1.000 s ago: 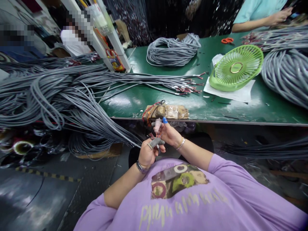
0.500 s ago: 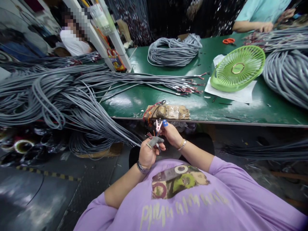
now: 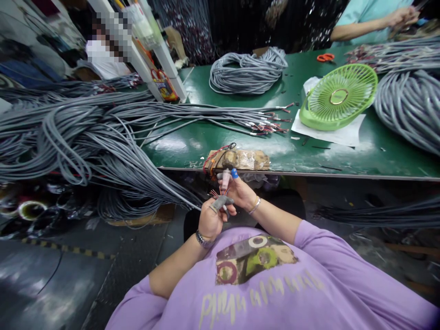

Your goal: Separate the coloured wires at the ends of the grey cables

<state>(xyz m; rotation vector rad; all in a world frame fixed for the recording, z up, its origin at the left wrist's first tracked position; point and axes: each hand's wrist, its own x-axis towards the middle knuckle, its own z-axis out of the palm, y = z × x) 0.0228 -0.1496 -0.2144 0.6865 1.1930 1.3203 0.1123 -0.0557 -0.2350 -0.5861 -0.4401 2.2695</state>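
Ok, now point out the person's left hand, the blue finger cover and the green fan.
left hand [image 3: 211,220]: head view, back of the hand
blue finger cover [image 3: 234,173]: head view, its middle
green fan [image 3: 338,96]: head view, centre of its grille

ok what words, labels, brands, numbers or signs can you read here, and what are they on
None reads for certain.
Shirt: large pale lettering, upside down in this view; too stylised to read surely.
Packet: print too small and blurred.
Fan: badge on the hub, too small to read.
Cable ends: white bands; any print is too small.
Floor strip: yellow and black stripes, no words to be seen.
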